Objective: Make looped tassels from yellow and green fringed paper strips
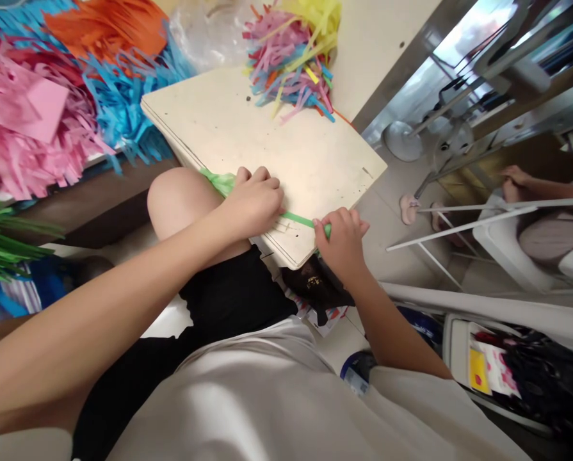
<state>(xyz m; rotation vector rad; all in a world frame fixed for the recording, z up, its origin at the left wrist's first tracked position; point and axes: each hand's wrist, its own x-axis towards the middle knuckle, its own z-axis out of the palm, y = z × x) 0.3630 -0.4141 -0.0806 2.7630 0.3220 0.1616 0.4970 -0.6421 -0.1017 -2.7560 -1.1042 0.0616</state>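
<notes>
A green paper strip (296,219) was held stretched between the two hands across the near edge of a pale wooden board (267,141). The left hand (253,203) was curled down into a loose fist on the board, its knuckles raised, and the strip was pressed beneath it; a bunched, fringed green end (220,182) was seen emerging on the far-left side of that hand, just above a bare knee (178,202). The right hand (342,240) was closed around the other end of the strip at the board's near corner, the green tip being pinched between thumb and curled fingers. Between the two hands the strip lay flat and taut on the board, touching its surface.

Beyond the hands, at the far end of the same board, a loose heap of mixed coloured paper strips (293,61) was piled. To the left of the left hand, well apart, masses of fringed pink paper (31,128), blue paper (123,96) and orange paper (104,25) were spread, with green fringes (2,243) lower on that side. To the right of the right hand, across the floor, another person's leg and foot (521,179) were visible beside a white frame (463,218). Below the right hand, a dark bag (315,288) was seen under the board's edge.
</notes>
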